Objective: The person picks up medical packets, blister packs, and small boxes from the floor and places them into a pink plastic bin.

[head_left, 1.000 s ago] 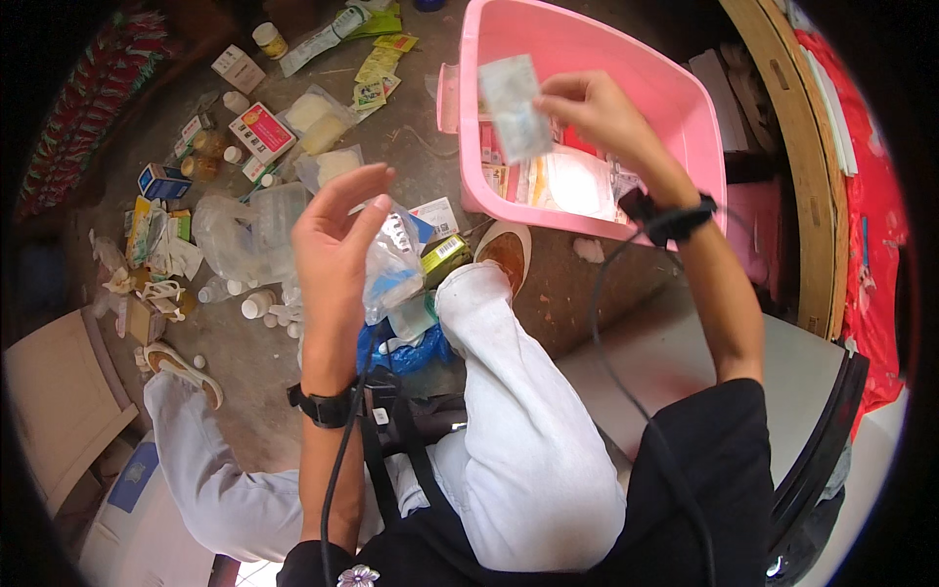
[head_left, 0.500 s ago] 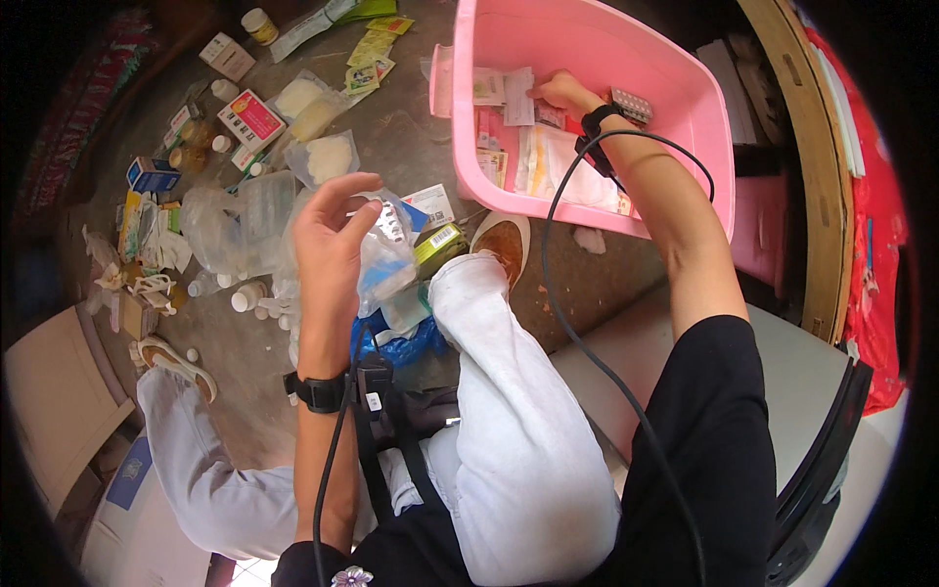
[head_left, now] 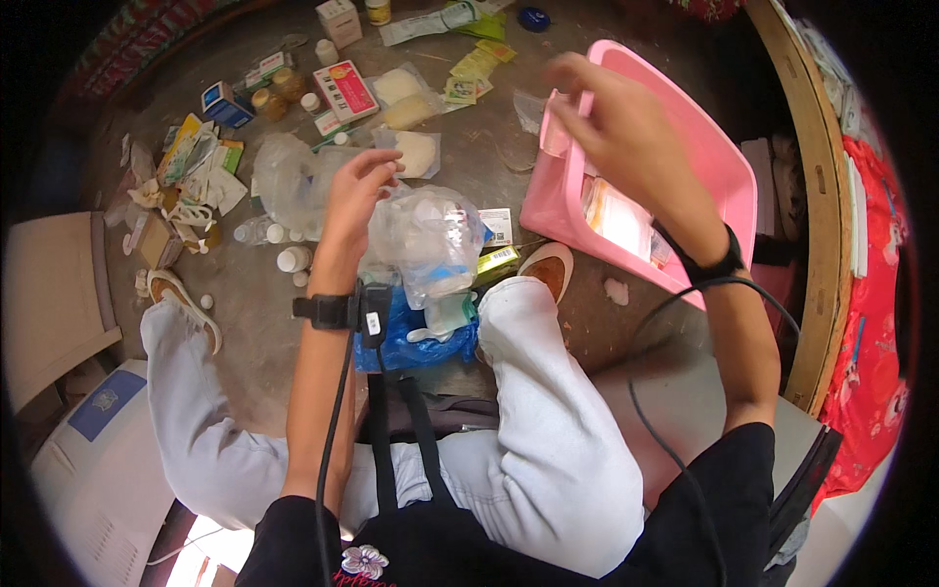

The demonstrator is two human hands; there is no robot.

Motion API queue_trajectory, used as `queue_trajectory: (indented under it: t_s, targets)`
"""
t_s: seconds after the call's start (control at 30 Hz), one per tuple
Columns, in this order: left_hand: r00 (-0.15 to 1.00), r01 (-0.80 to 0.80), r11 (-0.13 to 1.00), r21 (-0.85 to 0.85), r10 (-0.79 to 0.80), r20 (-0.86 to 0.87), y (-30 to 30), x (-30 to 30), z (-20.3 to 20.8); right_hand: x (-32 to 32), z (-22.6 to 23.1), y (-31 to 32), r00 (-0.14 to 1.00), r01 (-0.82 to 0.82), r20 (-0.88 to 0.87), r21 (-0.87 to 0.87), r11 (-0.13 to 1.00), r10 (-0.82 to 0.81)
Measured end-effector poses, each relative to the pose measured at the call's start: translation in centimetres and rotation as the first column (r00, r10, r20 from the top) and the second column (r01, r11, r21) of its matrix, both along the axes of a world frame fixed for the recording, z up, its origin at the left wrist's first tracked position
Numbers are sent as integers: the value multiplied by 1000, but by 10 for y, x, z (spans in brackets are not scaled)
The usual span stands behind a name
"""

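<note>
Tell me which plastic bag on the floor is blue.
The crumpled blue bag beside the right trouser leg; its colour sets it apart from the clear bag just beyond it.

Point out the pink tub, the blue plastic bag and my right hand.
Pink tub (head_left: 554, 203): head view, outer side wall.
Blue plastic bag (head_left: 401, 351): head view, crumpled lower part.
Right hand (head_left: 631, 127): head view, its back.

Tub (head_left: 558, 203) smooth plastic; clear bag (head_left: 430, 235) glossy plastic; trousers (head_left: 558, 421) matt cloth; beam (head_left: 818, 210) wood.
</note>
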State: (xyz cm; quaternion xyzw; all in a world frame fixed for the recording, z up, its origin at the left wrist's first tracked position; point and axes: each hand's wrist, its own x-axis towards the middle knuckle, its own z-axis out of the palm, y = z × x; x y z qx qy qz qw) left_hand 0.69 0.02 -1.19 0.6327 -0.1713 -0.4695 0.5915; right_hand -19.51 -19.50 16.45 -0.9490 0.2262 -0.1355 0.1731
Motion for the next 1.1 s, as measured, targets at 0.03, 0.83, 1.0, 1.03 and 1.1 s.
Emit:
queue_trajectory:
  t_s: [0.03, 0.83, 1.0, 1.03, 1.1]
  targets:
    - [1000, -6, 1000, -14, 6, -27, -3, 4, -1, 25, -13, 3, 994, -83, 61, -121, 989, 91]
    - [993, 17, 999, -42, -22, -116, -8, 26, -33, 138, -298, -68, 413, 881, -78, 284, 377, -907]
    - [970, -240, 965, -102, 242, 3, -13, 52, -32, 193, -239, -5, 788, 160, 339, 693, 703, -513]
    - [963, -270, 955, -123, 271, -13, -11, 62, -29, 199, -231, 12, 906, 136, 194, 707, 693, -376]
    - [943, -331, 934, -133, 325, -70, -5, 76, -16, 203, -194, 48, 972, -136, 230, 711, 690, -45]
